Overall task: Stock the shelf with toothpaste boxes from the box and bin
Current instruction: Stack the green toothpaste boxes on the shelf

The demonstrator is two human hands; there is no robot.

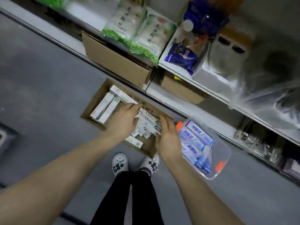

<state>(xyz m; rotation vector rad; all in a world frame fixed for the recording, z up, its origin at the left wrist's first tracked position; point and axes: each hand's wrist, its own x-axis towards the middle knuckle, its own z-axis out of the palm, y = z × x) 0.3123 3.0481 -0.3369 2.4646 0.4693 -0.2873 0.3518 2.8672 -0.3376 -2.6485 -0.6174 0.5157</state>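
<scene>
An open cardboard box (90, 109) sits on the floor in front of my feet, with white and green toothpaste boxes (103, 108) lying in it. Over the box, a bundle of several white toothpaste boxes (148, 125) sits between my hands. My left hand (125, 122) grips the bundle's left side, fingers over the top and thumb below. My right hand (168, 137) presses flat, straight fingers against its right ends. Right of the box stands a clear plastic bin (226, 153) holding blue toothpaste boxes (193, 140).
White shelving (215, 96) runs diagonally across the top right, with green and white bags (139, 34), blue packets (181, 57) and plastic-wrapped goods (266, 82). Closed cartons (116, 60) stand under the lowest shelf. My feet in white clogs (120, 163) stand on grey floor.
</scene>
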